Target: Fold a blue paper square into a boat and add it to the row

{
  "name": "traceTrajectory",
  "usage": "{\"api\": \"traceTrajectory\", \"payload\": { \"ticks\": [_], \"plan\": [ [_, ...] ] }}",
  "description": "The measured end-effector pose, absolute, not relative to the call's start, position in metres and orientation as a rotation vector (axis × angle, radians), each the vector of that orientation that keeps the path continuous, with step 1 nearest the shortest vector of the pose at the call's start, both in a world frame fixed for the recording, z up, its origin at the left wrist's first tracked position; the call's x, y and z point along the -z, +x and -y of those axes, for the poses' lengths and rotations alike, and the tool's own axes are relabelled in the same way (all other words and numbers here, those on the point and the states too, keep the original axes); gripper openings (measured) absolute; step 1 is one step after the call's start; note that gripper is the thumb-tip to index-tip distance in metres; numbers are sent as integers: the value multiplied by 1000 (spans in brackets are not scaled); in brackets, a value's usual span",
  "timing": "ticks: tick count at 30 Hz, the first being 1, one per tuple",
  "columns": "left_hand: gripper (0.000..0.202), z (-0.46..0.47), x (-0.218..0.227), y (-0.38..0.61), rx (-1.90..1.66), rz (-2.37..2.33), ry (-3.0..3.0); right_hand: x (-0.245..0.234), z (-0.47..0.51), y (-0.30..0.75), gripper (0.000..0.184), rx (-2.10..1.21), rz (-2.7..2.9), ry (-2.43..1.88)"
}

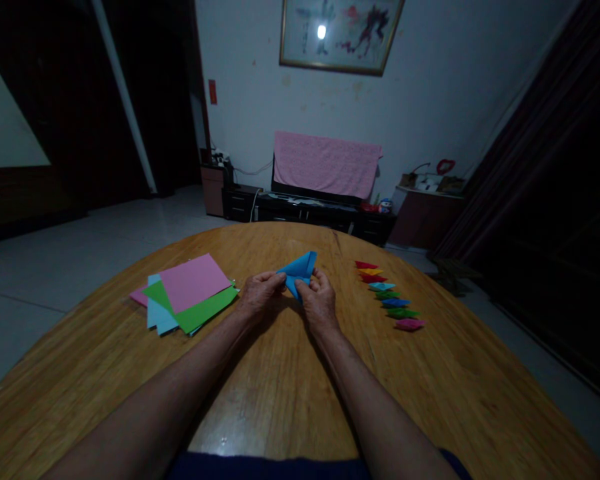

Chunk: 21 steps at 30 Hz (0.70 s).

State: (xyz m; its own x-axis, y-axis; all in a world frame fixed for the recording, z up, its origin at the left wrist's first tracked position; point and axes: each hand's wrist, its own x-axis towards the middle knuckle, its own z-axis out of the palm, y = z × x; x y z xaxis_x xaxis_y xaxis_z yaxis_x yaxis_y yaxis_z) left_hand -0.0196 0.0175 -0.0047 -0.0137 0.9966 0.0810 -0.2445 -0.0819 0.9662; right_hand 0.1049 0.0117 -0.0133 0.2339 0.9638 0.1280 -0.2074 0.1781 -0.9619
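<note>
- My left hand (263, 290) and right hand (320, 300) both pinch the folded blue paper (297, 268) above the wooden table (280, 387).
- My grip covers part of it.
- Left of me, coloured sheets (195, 283) lie in a loose, overlapping stack.
- Small folded papers (395, 302) line up on my right.
- Beyond, a pink cloth (325, 163) hangs above a black cabinet (280, 210).

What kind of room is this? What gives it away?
Probably a home living room: a pink cloth over what looks like a TV, a low black cabinet beneath it, and a framed picture on the wall.
</note>
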Motion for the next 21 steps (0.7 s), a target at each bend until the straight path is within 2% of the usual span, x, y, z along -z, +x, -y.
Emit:
{"api": "traceTrajectory", "payload": {
  "ticks": [11,14,18,21],
  "plan": [
    [29,-18,5,-26,-1269,-1092,1140,4,-6,118,39,-1205,1072,-955],
    [27,-13,3,-26,-1207,-1009,1104,-4,-8,136,43,-1037,1187,-1090],
    [25,-8,-4,-25,-1134,-942,1102,-14,-11,153,39,-614,1473,-1240],
    [25,-5,-13,-26,-1096,-982,1162,-21,-8,155,26,-557,1624,-1195]
  ]
}}
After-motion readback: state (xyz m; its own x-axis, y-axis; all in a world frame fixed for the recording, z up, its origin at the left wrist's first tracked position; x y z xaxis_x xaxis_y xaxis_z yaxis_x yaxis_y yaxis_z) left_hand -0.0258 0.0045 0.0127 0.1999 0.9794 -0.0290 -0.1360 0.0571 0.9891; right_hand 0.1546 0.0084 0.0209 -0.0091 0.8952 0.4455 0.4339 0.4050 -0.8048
